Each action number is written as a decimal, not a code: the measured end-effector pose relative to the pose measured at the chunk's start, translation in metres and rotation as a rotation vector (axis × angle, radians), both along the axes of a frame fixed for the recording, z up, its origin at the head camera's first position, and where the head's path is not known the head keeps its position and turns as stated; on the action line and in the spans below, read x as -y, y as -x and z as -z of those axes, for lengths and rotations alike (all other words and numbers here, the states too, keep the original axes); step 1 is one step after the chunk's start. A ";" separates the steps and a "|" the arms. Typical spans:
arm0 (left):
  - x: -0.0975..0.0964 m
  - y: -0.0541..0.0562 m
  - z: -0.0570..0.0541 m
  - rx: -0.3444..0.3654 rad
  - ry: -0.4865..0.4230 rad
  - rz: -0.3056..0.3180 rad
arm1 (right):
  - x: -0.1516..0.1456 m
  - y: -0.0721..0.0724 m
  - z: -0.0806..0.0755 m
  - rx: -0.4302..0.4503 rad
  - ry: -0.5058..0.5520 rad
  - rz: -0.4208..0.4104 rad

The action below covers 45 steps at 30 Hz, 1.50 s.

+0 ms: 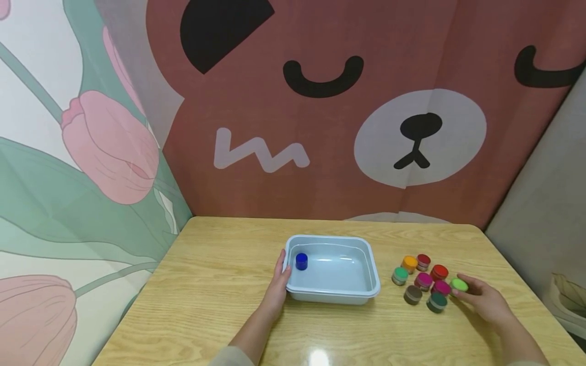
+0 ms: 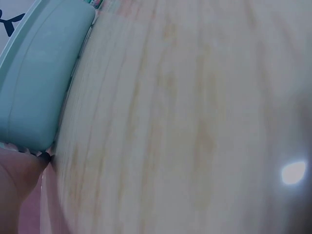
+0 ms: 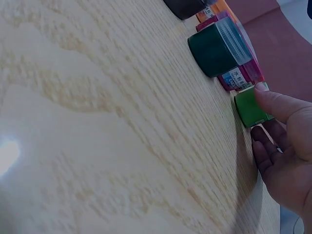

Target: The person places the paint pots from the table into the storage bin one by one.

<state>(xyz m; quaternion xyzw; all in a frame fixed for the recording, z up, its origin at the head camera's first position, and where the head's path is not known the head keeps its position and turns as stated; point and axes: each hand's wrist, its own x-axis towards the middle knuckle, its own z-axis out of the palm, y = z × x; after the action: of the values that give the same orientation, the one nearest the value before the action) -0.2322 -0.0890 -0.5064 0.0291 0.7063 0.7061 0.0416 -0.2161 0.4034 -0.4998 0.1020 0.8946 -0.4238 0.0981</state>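
My left hand (image 1: 275, 291) grips the left side of a pale blue plastic basin (image 1: 329, 294), thumb at the rim. Inside the basin, near its left wall, stands a small dark blue paint jar (image 1: 301, 262). Over on the right, my right hand (image 1: 489, 301) pinches a light green paint jar (image 1: 459, 285) between thumb and fingers. In the right wrist view the thumb presses one side of this green jar (image 3: 249, 108), which is close to the tabletop. Beside it are a magenta jar (image 1: 441, 287) and a dark green jar (image 1: 437, 302).
Several more paint jars cluster right of the basin, among them an orange jar (image 1: 409, 263), a red jar (image 1: 440, 272), a brown jar (image 1: 413, 295) and a teal green jar (image 1: 400, 276). The wooden table (image 1: 201, 290) ends at a curtain with a bear print (image 1: 329, 193).
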 end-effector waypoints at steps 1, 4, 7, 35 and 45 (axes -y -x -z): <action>0.000 0.000 0.000 0.001 0.001 0.000 | 0.000 0.000 0.000 0.002 0.004 0.004; 0.000 0.000 0.000 -0.003 0.000 -0.001 | 0.001 -0.001 0.000 0.000 0.010 0.033; -0.001 0.000 0.000 -0.006 0.005 -0.005 | 0.001 -0.002 -0.002 -0.018 0.013 0.074; -0.001 0.000 -0.002 0.012 0.016 -0.021 | 0.043 0.004 -0.050 -0.215 0.176 0.040; 0.000 -0.002 -0.006 0.007 0.110 -0.063 | 0.086 0.016 -0.067 -0.284 0.243 -0.047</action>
<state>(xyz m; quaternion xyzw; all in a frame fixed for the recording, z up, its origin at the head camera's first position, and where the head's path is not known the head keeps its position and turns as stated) -0.2301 -0.0892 -0.5007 0.0024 0.7444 0.6673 0.0234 -0.2323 0.3170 -0.4331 0.0078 0.8440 -0.5363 -0.0076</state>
